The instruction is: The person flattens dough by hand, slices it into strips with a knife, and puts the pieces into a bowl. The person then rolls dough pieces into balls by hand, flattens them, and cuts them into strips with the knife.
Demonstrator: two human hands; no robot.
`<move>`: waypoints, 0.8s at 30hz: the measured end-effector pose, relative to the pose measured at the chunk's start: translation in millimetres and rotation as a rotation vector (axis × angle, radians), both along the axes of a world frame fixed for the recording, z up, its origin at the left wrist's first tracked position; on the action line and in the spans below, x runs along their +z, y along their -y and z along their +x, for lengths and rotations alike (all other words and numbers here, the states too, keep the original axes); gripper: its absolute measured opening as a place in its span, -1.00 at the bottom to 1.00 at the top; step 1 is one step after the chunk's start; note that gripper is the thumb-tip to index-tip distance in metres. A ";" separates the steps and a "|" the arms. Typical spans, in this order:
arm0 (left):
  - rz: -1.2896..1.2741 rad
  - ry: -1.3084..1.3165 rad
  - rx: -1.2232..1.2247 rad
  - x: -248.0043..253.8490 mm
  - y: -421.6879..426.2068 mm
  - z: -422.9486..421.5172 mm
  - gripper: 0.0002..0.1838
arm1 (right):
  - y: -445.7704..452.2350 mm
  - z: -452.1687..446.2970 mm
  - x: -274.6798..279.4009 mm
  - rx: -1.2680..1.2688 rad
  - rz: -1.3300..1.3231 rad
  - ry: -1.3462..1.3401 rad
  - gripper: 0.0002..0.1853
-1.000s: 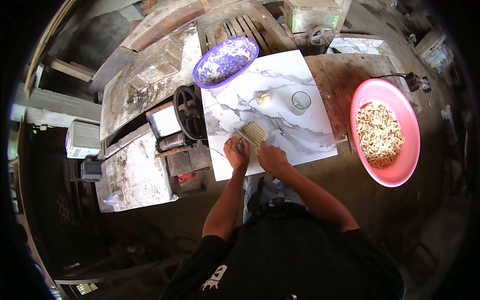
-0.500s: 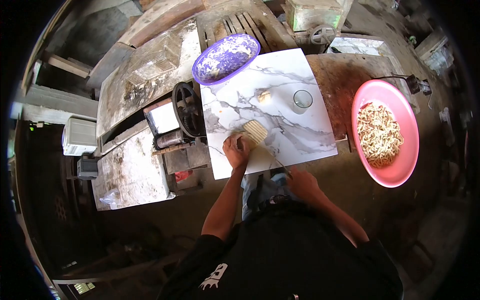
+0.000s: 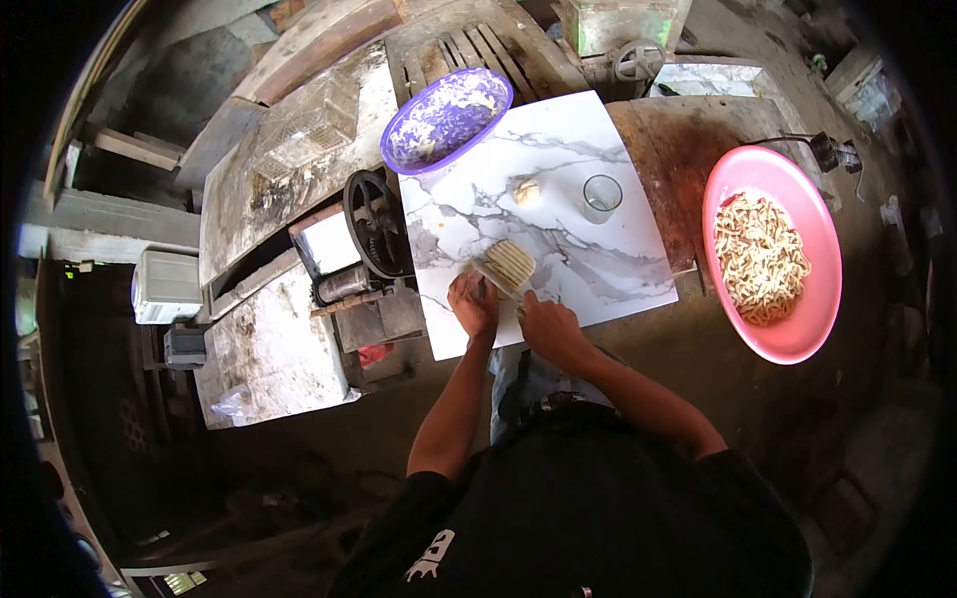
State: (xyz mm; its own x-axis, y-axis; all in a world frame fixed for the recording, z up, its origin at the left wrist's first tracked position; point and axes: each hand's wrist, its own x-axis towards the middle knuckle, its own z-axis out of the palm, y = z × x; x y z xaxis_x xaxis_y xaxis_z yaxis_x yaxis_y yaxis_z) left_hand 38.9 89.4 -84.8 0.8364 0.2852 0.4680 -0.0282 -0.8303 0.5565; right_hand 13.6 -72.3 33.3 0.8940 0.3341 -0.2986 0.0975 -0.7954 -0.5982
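A pale slab of dough [image 3: 510,263], scored or cut into parallel strips, lies on the white marble-patterned board [image 3: 618,264]. My left hand [image 3: 476,305] is at its near left edge, fingers curled against the dough. My right hand [image 3: 553,329] is closed round the handle of a knife [image 3: 505,287]; the blade, hard to make out, lies along the near side of the dough. Both hands are close together. Farther back on the board are a small lump of dough [image 3: 526,192] and a clear drinking glass [image 3: 602,197].
A purple basin [image 3: 444,159] smeared with dough overlaps the board's far left corner. To the right is a pink basin [image 3: 829,289] with many short dough strips. A hand-wheel roller machine [image 3: 374,224] stands left of the board, beside a stained worktop [image 3: 264,349].
My right hand has moved from the board's near edge up and left to the dough, bringing the knife with it. My left hand stays at the dough.
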 end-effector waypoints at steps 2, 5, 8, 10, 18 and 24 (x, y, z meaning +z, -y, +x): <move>-0.056 0.029 -0.033 -1.3 -1.2 1.0 -0.78 | -5.0 6.1 -1.1 -0.025 0.047 -0.001 -0.73; -0.053 0.019 -0.049 -7.0 -4.4 2.4 -0.78 | -13.6 18.2 -11.9 -0.030 0.046 -0.011 -0.76; -0.063 0.054 -0.035 -3.7 -1.0 2.1 -0.77 | -20.9 24.9 -13.1 0.003 0.033 0.041 -0.76; -0.056 0.049 -0.037 -4.3 -2.2 2.3 -0.76 | -25.8 25.6 -12.5 -0.027 -0.011 -0.022 -0.75; -0.024 -0.002 -0.003 11.7 4.0 0.3 -0.81 | 20.2 -11.3 -0.2 -0.015 -0.078 -0.143 -0.73; -0.013 0.079 -0.055 13.0 0.7 -1.6 -0.81 | 67.2 -50.2 14.1 -0.069 -0.077 -0.238 -0.68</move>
